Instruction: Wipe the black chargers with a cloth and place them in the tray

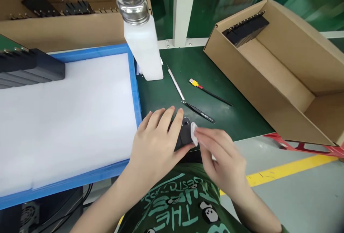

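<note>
A: Start nearest the camera. What do the hands have?

B: The left hand [157, 141] is curled over a small black part [184, 134], fingers [174, 118] draped across its top, gripping it at the near edge of the green mat [236, 118]. The right hand [221, 158] pinches a small white pad [194, 134] between narrowed fingertips, and the pad touches the right end of the black part.

A: So where does the black part sit against everything else?

B: Take the black part as the marker. Just beyond it lie black tweezers [200, 112], pointing left. A little farther beyond, a slim silver tool [176, 82] and a black probe with a yellow and red tip [206, 90] rest on the mat, apart from each other.

A: And to its left?

B: A blue-rimmed tray [133, 82] lined with white foam, its right rim just beside the left hand. At the tray's far left corner lies a stack of dark flat pieces [32, 68].

A: Farther out?

B: Beyond the black part, behind the silver tool, stands a white bottle with a metal pump top [142, 43], lid flipped up, hard by the tray's far right corner. Well to the right of the black part sits an open cardboard box [282, 75] with a row of black parts at its far end. Another cardboard box [61, 25] lies behind the tray, also holding black parts.
</note>
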Demonstrator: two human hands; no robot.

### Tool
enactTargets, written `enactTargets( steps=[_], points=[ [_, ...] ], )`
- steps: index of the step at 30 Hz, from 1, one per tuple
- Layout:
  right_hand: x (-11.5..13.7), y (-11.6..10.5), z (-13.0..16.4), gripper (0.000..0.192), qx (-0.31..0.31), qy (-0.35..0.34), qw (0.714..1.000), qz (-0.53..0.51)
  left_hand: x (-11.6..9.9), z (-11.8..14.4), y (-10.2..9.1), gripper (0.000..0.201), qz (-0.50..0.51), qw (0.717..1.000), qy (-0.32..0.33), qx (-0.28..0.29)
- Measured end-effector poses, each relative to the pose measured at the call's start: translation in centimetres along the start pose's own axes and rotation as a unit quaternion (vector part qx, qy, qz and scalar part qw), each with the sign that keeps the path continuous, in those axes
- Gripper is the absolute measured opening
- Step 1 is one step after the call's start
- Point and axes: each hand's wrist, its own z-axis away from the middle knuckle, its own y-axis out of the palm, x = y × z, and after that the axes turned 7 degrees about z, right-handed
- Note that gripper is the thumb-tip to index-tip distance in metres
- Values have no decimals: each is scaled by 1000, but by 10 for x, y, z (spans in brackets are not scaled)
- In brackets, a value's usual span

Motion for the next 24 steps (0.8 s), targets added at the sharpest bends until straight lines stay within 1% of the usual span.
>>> enactTargets(
  steps=[1,3,4,5,7,8,9,11,13,15,17,19,21,24],
  points=[
    [-1,4,0,35,-10,23,1000,11,-2,-1,1,70,-19,1000,-2,5],
    [-2,10,-1,33,-49,73,996,25,-4,-3,3,66,-49,999,-6,16],
    [-2,12,-2,34,-59,72,996,10,-4,-3,3,62,-60,998,-8,23],
    [-2,14,-3,36,-57,53,997,-20,-4,-4,3,55,-68,997,-7,27],
    [-2,15,-6,39,-31,-12,996,-78,-3,-4,3,44,-73,997,-4,33],
    [-3,15,-8,40,-16,-40,995,-87,-2,-5,3,42,-72,997,-3,35],
    [-4,15,-11,39,-9,-53,995,-80,-1,-5,3,42,-71,997,-2,35],
    [-7,14,-15,35,-18,-46,997,-52,-1,-5,4,46,-69,997,0,31],
    [-7,12,-18,31,-15,-57,997,-53,-1,-6,4,44,-69,997,1,25],
    [-3,9,-17,30,5,-86,994,-66,-2,-6,4,39,-66,998,-2,19],
    [5,7,-15,31,35,-99,993,-50,-3,-5,4,37,-59,998,-9,17],
    [14,7,-14,32,44,-85,995,-14,-4,-5,4,36,-52,998,-13,16],
    [21,9,-13,34,42,-70,996,17,-4,-5,5,31,-50,999,-12,12],
    [27,14,-13,35,48,-67,996,23,-4,-6,5,23,-49,999,-15,3]
  ],
)
